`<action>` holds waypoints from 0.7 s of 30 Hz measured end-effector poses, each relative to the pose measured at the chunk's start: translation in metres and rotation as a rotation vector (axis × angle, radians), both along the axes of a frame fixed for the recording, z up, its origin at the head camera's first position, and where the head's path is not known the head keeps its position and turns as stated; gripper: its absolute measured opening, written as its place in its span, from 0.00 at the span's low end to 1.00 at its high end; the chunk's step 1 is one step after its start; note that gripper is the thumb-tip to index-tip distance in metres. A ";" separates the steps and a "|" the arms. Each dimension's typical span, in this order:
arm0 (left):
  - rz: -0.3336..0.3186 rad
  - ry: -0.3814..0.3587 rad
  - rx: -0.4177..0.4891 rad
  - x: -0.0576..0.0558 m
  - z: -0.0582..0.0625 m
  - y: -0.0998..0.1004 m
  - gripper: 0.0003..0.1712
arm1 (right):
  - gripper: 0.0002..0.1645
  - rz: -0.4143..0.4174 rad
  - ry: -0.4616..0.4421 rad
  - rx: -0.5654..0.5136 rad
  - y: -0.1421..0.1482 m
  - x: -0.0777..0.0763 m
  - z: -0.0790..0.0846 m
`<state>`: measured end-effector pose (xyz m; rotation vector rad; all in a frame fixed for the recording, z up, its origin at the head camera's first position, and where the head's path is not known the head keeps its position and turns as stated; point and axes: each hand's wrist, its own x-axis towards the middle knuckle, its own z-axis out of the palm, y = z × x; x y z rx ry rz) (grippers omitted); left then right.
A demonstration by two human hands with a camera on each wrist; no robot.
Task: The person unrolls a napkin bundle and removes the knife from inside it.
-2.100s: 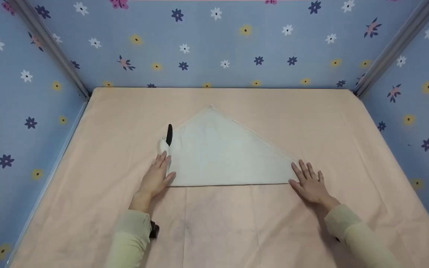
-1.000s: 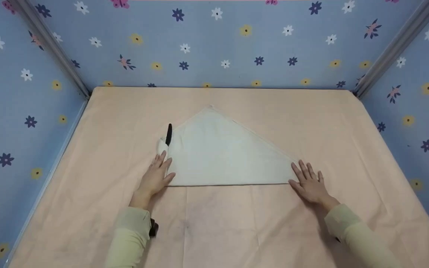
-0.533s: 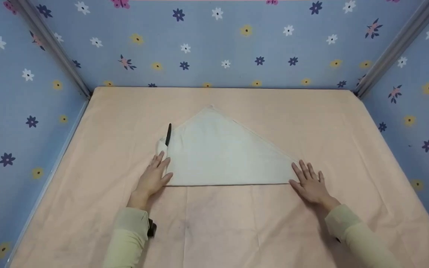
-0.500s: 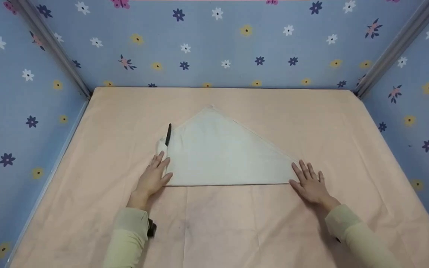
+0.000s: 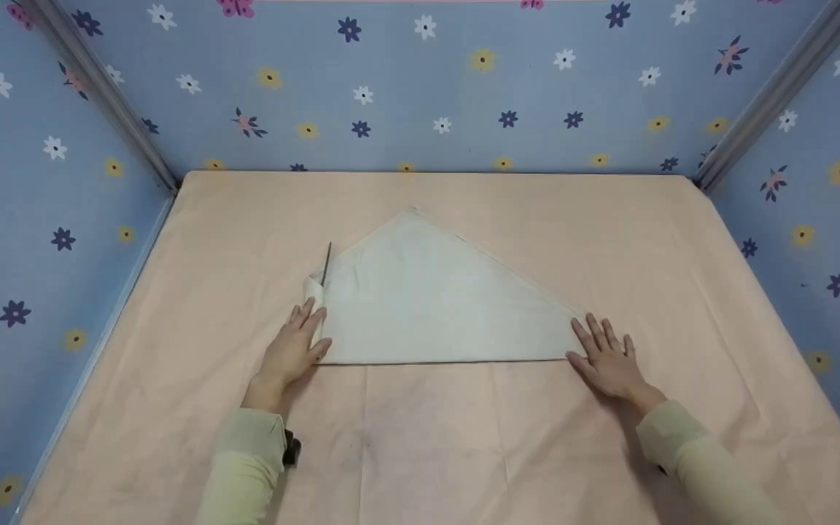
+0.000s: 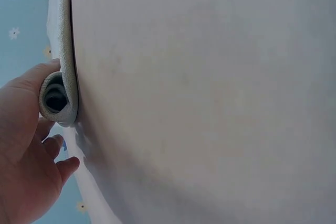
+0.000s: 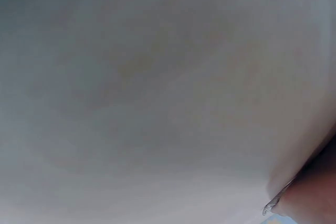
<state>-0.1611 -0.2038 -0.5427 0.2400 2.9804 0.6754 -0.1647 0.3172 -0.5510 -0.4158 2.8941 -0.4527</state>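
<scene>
A pale cloth (image 5: 420, 299) lies folded in a broad triangle, its straight edge toward me. Its left end is rolled into a tube (image 6: 71, 111), and the spiral layers face the left wrist camera. A thin dark strip (image 5: 327, 264), like a flat handle seen edge-on, sticks out of the roll's far end; the rest is hidden inside. My left hand (image 5: 290, 354) lies against the roll with extended fingers, thumb on its inner side. My right hand (image 5: 606, 364) rests fingers spread on the cloth's right corner; only part of this hand (image 7: 312, 198) shows in the right wrist view.
A peach cloth (image 5: 427, 445) with creases covers the table. Blue flower-patterned walls (image 5: 420, 87) enclose the back and both sides, with a grey post (image 5: 99, 95) at the left back corner. A black device (image 5: 292, 448) sits at the left cuff.
My left hand and the roll have shifted slightly left, uncovering a little more flat cloth. The dark strip has turned from its broad side to its narrow edge. The right hand stays put.
</scene>
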 end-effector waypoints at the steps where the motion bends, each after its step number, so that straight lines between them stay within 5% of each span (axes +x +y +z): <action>1: 0.002 -0.001 -0.001 0.000 0.000 -0.001 0.33 | 0.38 0.000 0.001 0.000 0.000 0.000 0.000; 21: 0.005 -0.007 0.037 0.003 -0.003 -0.012 0.34 | 0.38 -0.001 -0.012 0.006 0.000 0.000 0.000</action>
